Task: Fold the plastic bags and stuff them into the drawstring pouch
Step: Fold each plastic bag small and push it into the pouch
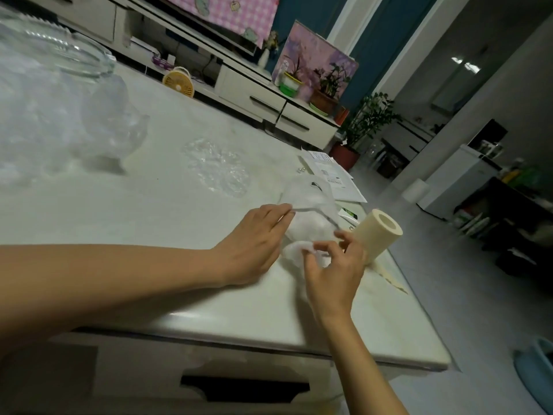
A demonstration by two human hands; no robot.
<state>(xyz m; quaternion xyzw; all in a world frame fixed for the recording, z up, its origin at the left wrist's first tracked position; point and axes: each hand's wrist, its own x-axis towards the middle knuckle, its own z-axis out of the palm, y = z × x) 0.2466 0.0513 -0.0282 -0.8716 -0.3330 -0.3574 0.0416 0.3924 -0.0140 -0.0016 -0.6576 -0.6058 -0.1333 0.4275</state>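
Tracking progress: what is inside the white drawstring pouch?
Its fabric hides the contents of the white drawstring pouch. The left hand holds its rim; the right hand pinches a crumpled white plastic bag at its mouth.

Off-white desk [134, 211], faintly greenish in this light. The pouch [311, 202] reads milky white and see-through, with one small black mark. The folded bag [294, 252] is frosty white, and the crumpled bag [217, 167] is clear with bright glints. Cream roll [380, 235], plain, no print. Now the yellow fan [178, 81], a pink-and-white checked cloth [227, 10], a deep teal wall [302, 13] and a picture [314, 55] of purple and pink blossom. White drawers, black handle [245, 389]. Red-brown pot [344, 155], dark green leaves.
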